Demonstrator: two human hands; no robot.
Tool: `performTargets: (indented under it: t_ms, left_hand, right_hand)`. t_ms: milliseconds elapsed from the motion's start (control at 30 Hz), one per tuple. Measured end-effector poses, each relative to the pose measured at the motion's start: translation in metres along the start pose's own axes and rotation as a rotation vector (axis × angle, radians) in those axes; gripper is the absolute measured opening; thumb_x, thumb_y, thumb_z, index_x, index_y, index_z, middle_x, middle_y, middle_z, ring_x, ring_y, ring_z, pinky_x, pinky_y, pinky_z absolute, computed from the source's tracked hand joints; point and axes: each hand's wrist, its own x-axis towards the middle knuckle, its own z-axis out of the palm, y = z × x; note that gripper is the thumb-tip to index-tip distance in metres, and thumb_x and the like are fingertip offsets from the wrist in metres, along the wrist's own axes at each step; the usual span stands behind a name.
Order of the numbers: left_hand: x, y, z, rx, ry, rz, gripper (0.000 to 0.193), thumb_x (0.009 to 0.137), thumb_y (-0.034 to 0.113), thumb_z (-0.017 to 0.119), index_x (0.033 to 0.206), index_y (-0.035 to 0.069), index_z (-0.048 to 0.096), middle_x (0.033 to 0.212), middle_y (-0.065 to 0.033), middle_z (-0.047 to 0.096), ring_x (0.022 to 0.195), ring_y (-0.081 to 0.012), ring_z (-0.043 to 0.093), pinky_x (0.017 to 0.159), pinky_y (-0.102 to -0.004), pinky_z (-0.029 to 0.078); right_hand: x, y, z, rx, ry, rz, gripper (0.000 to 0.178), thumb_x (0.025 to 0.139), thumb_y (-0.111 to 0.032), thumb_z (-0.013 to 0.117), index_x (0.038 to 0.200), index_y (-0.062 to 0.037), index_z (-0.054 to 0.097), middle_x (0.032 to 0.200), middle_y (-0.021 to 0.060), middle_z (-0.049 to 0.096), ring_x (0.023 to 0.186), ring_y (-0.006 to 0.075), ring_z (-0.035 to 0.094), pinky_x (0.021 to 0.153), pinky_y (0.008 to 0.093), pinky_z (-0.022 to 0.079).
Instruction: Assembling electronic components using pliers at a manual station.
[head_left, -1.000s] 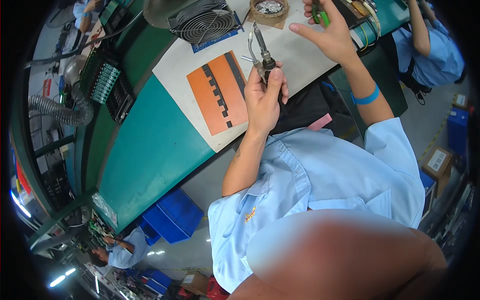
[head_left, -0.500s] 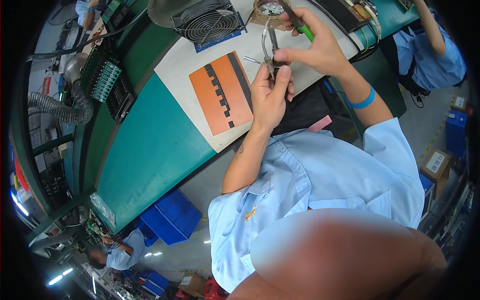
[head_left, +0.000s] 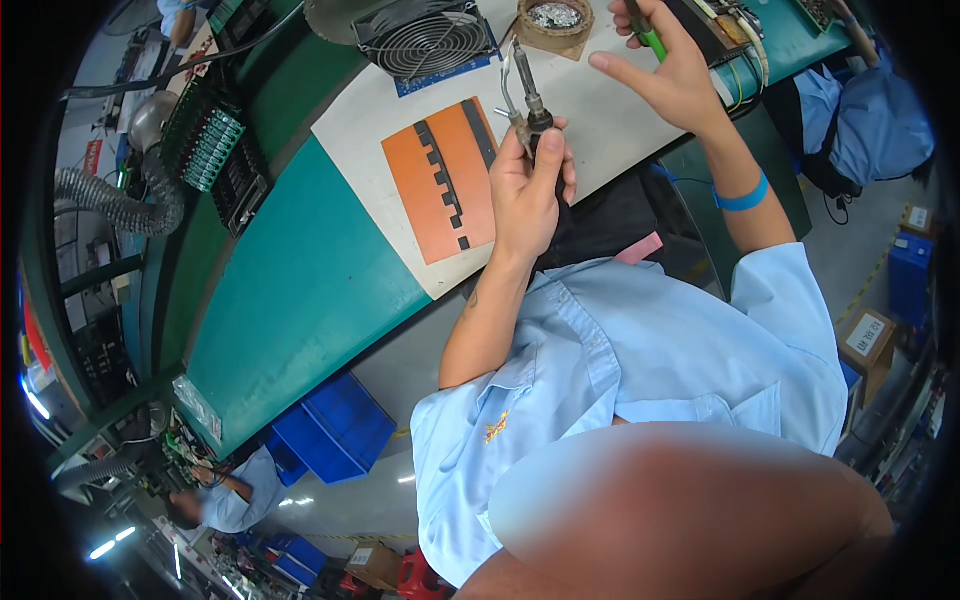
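Note:
My left hand (head_left: 530, 195) is wrapped round the black handle of a soldering iron (head_left: 525, 78). The iron points away from me over the white worktop, a thin curved metal tube running beside its barrel. My right hand (head_left: 678, 85) is further right and higher, apart from the iron. It grips a slim tool with a green and black handle (head_left: 650, 40), its thumb stretched out toward the left; the tool's working end is cut off or too small to name. Beyond the iron stands a round brown pot (head_left: 580, 38) with silvery, crumpled-looking material inside.
An orange sheet with black strips (head_left: 430, 190) lies left of my left hand. A fan with a wire grille (head_left: 430, 45) stands at the back. Green circuit boards in a rack (head_left: 212, 155) and a flexible duct (head_left: 120, 212) are left; a blue bin (head_left: 340, 430) is below. Co-workers sit nearby.
My right hand has moved away from the iron, up and to the right, keeping the green-handled tool. The iron's barrel is now uncovered, and my left hand has shifted slightly left.

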Motion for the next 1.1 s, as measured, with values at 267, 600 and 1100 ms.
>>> performTargets:
  t_ms: [267,600,1100]
  left_hand:
    - [0.002,-0.003,0.002,0.048,0.075,-0.014,0.026,0.106,0.024,0.06,0.116,0.0,0.06,0.083,-0.004,0.058,0.064,-0.0089,0.053,0.052,-0.0221,0.045]
    - [-0.001,-0.006,0.004,0.132,0.029,-0.031,0.026,0.107,0.026,0.058,0.117,0.002,0.06,0.085,-0.0054,0.057,0.066,-0.0117,0.054,0.051,-0.023,0.044]
    - [-0.013,-0.006,0.003,0.01,0.037,-0.066,0.031,0.11,0.03,0.05,0.127,0.004,0.051,0.09,-0.0064,0.058,0.068,-0.0116,0.053,0.052,-0.0238,0.044]
  right_hand:
    - [-0.005,-0.037,-0.021,-0.169,-0.434,-0.321,0.023,0.099,-0.014,0.064,0.116,0.002,0.065,0.107,0.0103,0.065,0.089,0.0218,0.058,0.077,0.0297,0.046]
    - [0.003,-0.05,-0.014,-0.182,-0.423,-0.212,0.022,0.103,-0.016,0.06,0.113,0.0025,0.067,0.102,0.0121,0.067,0.083,0.0244,0.059,0.072,0.0322,0.047]
    - [0.071,0.016,0.014,-0.713,-0.127,-0.35,0.025,0.095,-0.027,0.06,0.087,-0.0056,0.071,0.082,0.0139,0.066,0.076,0.0344,0.065,0.068,0.0387,0.053]
